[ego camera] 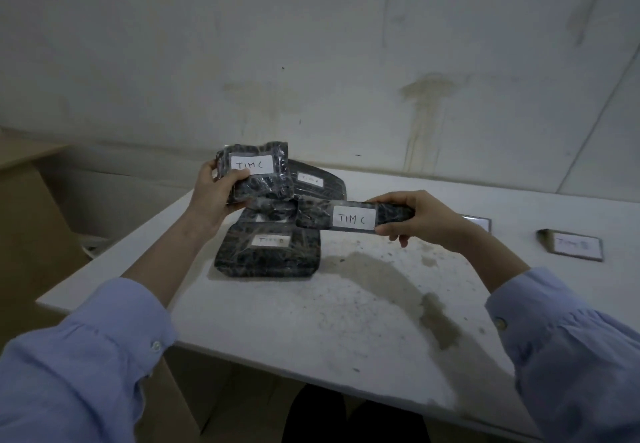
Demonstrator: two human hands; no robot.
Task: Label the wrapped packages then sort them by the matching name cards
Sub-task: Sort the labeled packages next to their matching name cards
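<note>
Above the far left of the desk (311,321), two wrapped packages are held clear of the surface. A squarish package (273,183) is gripped in the left hand (213,193), the thumb laid across its near face beside a white label reading "TIM C". A long package (313,215), also labelled "TIM C", is grasped at its right end by the fingers (391,200) of the right hand (419,217). Below and behind them more packages lie on the desk: a near package (266,262) and a far package (325,183), each labelled too faintly to be read with certainty. Two name cards are laid at the right of the desk, well apart from the pile: a right card (576,246), its writing blurred, and a second card (483,223), largely hidden behind the right hand. A label is seen on each package whose face shows, so sorting is judged to be the step in hand. The next move calls for the card bearing the same name to be found, though which one cannot be told, and for both held packages to be set down beside it.
</note>
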